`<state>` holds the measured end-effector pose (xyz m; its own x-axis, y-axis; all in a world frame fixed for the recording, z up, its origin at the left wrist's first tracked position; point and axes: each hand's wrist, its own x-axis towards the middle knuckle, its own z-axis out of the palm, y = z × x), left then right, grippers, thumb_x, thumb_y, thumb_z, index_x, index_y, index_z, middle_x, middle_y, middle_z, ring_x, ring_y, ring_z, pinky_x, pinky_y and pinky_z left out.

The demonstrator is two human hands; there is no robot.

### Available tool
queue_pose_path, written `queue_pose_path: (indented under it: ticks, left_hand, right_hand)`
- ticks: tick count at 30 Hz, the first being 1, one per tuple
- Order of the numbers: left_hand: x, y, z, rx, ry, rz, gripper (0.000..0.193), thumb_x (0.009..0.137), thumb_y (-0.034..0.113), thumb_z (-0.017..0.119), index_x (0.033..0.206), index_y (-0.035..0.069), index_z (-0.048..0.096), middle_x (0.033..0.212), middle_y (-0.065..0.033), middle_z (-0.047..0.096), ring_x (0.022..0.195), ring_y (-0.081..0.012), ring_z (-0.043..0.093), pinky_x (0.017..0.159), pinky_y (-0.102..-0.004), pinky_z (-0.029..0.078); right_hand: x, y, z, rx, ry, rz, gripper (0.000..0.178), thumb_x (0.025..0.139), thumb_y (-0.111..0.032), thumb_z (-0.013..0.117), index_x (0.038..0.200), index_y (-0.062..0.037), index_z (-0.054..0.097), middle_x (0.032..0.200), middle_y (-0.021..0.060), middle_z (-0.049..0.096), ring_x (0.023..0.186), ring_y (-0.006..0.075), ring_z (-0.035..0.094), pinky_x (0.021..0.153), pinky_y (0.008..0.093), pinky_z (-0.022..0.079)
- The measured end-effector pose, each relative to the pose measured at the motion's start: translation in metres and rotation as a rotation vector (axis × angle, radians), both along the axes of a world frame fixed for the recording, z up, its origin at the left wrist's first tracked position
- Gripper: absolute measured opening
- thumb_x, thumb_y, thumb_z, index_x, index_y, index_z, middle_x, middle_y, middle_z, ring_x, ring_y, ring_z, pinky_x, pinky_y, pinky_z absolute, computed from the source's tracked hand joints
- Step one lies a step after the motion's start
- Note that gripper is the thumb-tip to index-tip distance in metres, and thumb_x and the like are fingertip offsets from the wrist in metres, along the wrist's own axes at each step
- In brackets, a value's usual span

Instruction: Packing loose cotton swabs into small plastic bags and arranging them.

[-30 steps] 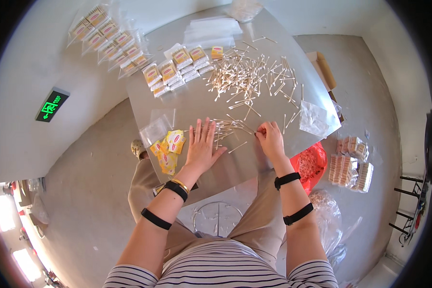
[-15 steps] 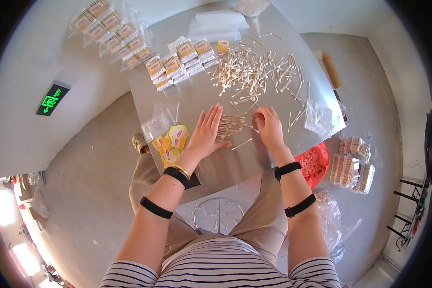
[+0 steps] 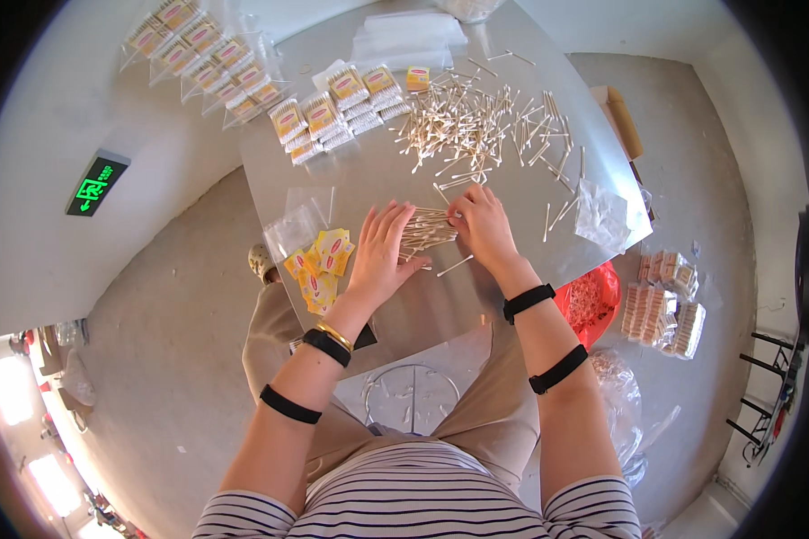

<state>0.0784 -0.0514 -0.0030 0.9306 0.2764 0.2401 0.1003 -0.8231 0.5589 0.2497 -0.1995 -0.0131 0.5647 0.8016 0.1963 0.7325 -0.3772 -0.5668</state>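
Note:
A small bundle of cotton swabs lies on the metal table between my hands, the sticks mostly pointing left to right. My left hand rests against its left ends, fingers stretched out and thumb apart. At the right ends, my right hand has its fingers curled in a pinch on swab tips; the exact number held is hidden. One loose swab lies just in front of the bundle. Beyond my hands spreads a large heap of cotton swabs. Yellow printed cards lie left of my left hand.
Packed swab bundles stand stacked at the back left, near a small yellow box and clear plastic sheets. A plastic bag lies at the right table edge. Below it are a red bag and wrapped packs on the floor.
My right hand has moved left and slightly away from me, up to the bundle's right ends. The swab that stuck out toward it is now in line with the bundle. My left hand stays nearly still.

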Motion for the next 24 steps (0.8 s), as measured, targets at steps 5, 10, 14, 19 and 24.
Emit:
queue_pose_path:
  ticks: [5,10,14,19,24]
  left_hand:
    - [-0.003,-0.009,0.003,-0.04,-0.011,0.079,0.064,0.084,0.025,0.078,0.139,0.008,0.049,0.144,-0.0133,0.052,0.14,-0.0345,0.044,0.12,-0.0541,0.027]
    - [-0.005,-0.011,0.004,-0.023,0.006,0.105,0.057,0.086,0.025,0.076,0.136,0.008,0.052,0.141,-0.0133,0.052,0.139,-0.0354,0.044,0.119,-0.0546,0.027]
    - [-0.007,-0.014,0.017,-0.008,-0.03,0.131,0.054,0.086,0.024,0.076,0.133,0.009,0.054,0.141,-0.0128,0.052,0.134,-0.0348,0.046,0.115,-0.0523,0.031]
    - [-0.009,-0.02,0.067,-0.009,-0.09,0.211,0.051,0.084,0.024,0.078,0.13,0.011,0.059,0.138,-0.0086,0.056,0.124,-0.0302,0.053,0.107,-0.0475,0.035]
    - [-0.019,-0.03,0.117,0.18,-0.187,0.217,0.032,0.08,0.02,0.081,0.11,0.015,0.071,0.111,0.0014,0.07,0.104,-0.019,0.061,0.097,-0.0383,0.036]
  right_hand:
    - [0.0,0.0,-0.005,-0.026,-0.077,0.013,0.006,0.085,-0.012,0.07,0.09,-0.0098,0.067,0.094,0.0063,0.058,0.098,0.0287,0.059,0.088,0.0424,0.048]
    - [-0.002,-0.004,-0.004,-0.039,-0.113,0.038,0.003,0.088,-0.012,0.066,0.088,-0.0093,0.065,0.091,0.0064,0.058,0.096,0.0276,0.059,0.09,0.0422,0.049]
    - [-0.003,-0.008,0.008,-0.031,-0.154,0.012,0.002,0.089,-0.011,0.065,0.088,-0.0088,0.064,0.088,0.0058,0.06,0.093,0.0279,0.059,0.088,0.0413,0.048]
    - [-0.025,-0.017,0.071,0.172,-0.114,0.046,0.006,0.086,-0.005,0.067,0.089,-0.0067,0.063,0.085,0.0066,0.062,0.087,0.0289,0.06,0.081,0.0407,0.05]
    - [-0.057,-0.023,0.122,0.436,-0.146,0.123,0.02,0.077,0.005,0.073,0.094,-0.0041,0.066,0.091,0.0079,0.066,0.082,0.0283,0.062,0.071,0.0389,0.052]
